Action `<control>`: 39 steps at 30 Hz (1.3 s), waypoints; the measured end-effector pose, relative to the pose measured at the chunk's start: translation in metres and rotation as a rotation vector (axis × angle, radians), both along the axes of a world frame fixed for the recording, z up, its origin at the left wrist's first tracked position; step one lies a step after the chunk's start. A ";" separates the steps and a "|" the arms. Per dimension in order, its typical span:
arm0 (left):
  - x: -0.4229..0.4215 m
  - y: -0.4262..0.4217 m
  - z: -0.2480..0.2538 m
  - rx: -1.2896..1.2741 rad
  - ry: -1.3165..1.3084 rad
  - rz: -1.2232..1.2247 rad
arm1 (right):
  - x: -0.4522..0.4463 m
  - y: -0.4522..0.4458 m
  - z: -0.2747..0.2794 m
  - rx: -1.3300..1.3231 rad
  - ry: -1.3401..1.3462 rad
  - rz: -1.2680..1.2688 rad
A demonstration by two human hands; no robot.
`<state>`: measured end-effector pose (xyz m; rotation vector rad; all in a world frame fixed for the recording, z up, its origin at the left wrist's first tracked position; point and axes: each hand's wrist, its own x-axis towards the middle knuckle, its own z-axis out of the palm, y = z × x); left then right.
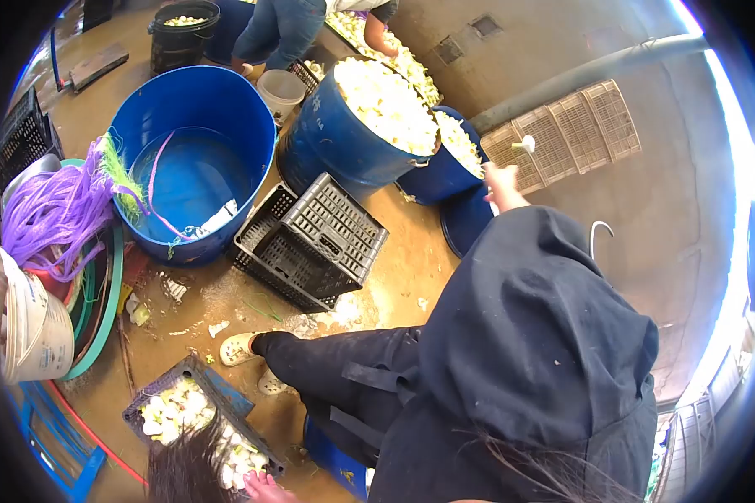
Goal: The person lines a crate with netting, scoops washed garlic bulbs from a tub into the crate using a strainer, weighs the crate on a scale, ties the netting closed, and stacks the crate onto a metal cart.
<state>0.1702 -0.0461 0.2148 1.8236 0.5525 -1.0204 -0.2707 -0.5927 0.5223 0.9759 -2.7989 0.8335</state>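
My right hand (502, 186), at the end of a black sleeve, is raised towards a blue barrel (447, 172) filled with white vegetable pieces. Just beyond its spread fingertips a white vegetable piece (524, 144) appears in mid-air, apart from the hand. Low in the view, my left hand (267, 488) reaches over a dark crate (278, 463) with its fingers at white vegetable pieces (243, 459). Only part of that hand shows. Hanging hair covers part of the crate. My leg and light shoe (237, 349) extend left on the wet floor.
A larger blue barrel (302, 142) is heaped with white pieces. Left of it stands a wide blue tub (191, 96) with water. Black crates (331, 230) sit between them and me. Purple netting (54, 214) lies at left. A person in jeans (281, 33) works at the back.
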 end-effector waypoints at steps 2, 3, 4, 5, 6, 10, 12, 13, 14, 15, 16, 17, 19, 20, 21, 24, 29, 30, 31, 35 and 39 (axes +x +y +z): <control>-0.012 0.007 0.005 0.011 0.005 0.015 | -0.001 0.004 -0.078 0.291 -0.023 0.107; -0.019 0.010 0.006 0.021 0.009 0.044 | -0.055 -0.002 -0.164 0.709 0.061 0.635; -0.024 0.012 0.006 0.029 -0.001 0.068 | 0.058 0.033 -0.146 1.042 -0.197 0.585; -0.032 0.016 0.008 -0.007 0.023 0.102 | -0.009 0.035 -0.277 0.737 -0.476 1.501; -0.045 0.024 0.013 -0.028 0.032 0.170 | 0.106 0.079 -0.254 1.205 0.079 1.341; -0.127 0.093 0.007 -0.054 0.028 0.519 | 0.283 0.175 -0.204 1.386 -0.566 1.897; -0.160 0.086 0.036 0.129 0.034 0.714 | 0.323 0.192 -0.212 1.221 -0.503 2.127; -0.195 0.095 0.034 0.180 0.010 0.782 | 0.328 0.194 -0.225 1.235 -0.649 1.972; -0.224 0.100 0.035 0.235 -0.017 0.840 | 0.321 0.183 -0.264 1.372 -0.989 1.493; -0.251 0.103 0.031 0.287 -0.042 0.870 | 0.326 0.171 -0.276 1.496 -0.727 1.316; -0.276 0.103 0.029 0.345 -0.078 0.901 | 0.339 0.198 -0.253 1.415 -0.454 1.606; -0.303 0.099 0.024 0.408 -0.139 0.920 | 0.339 0.193 -0.268 1.537 -0.394 1.592; -0.369 0.087 -0.007 0.560 -0.516 0.813 | 0.340 0.216 -0.262 1.565 -0.222 1.624; -0.356 0.082 0.017 0.620 -0.258 1.007 | 0.343 0.234 -0.257 1.618 -0.114 1.718; -0.343 0.078 0.045 0.656 0.006 1.182 | 0.344 0.245 -0.256 1.660 -0.011 1.805; -0.365 0.059 0.041 0.794 0.019 1.339 | 0.356 0.276 -0.260 1.746 0.068 1.956; -0.351 0.109 0.034 1.087 -0.173 1.162 | 0.354 0.310 -0.270 1.837 -0.001 1.900; -0.350 0.128 0.027 1.169 -0.222 1.116 | 0.350 0.310 -0.276 1.855 0.121 1.973; -0.349 0.148 0.019 1.250 -0.273 1.065 | 0.346 0.310 -0.282 1.867 0.243 2.040; -0.329 0.216 0.004 1.313 -0.432 1.076 | 0.336 0.299 -0.295 1.815 0.371 2.170; -0.309 0.257 -0.024 1.292 -0.049 0.847 | 0.334 0.307 -0.291 1.723 0.349 2.060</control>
